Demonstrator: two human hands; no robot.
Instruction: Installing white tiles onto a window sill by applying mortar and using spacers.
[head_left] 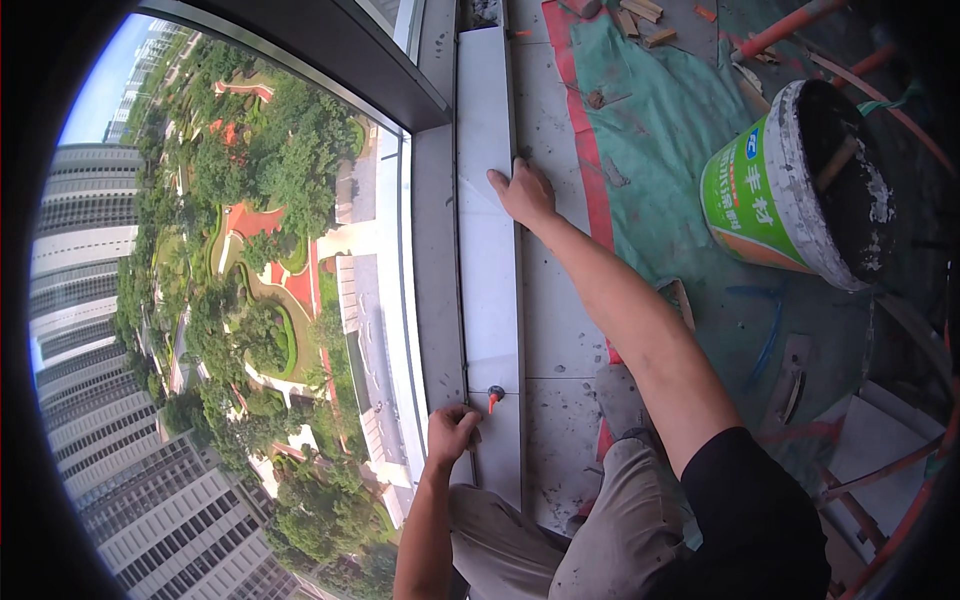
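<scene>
A long white tile [490, 290] lies along the sill beside the window. My right hand [527, 193] grips its right edge farther up, thumb on top and the other fingers folded over the side, partly hidden. At the near end, an orange tile-levelling clip [494, 398] with a dark round base sits at the joint with a second white tile [500, 450]. My left hand [454, 433] is closed at the left edge, just left of that clip. Its fingertips are turned away, so what they pinch cannot be made out.
Window glass and a grey frame [425, 180] stand on the left. A bucket [760, 190] with dark contents and a crusted rim sits at right on green sheeting [650, 130]. A trowel [790, 385], wood scraps [640, 15] and red poles [795, 30] are around.
</scene>
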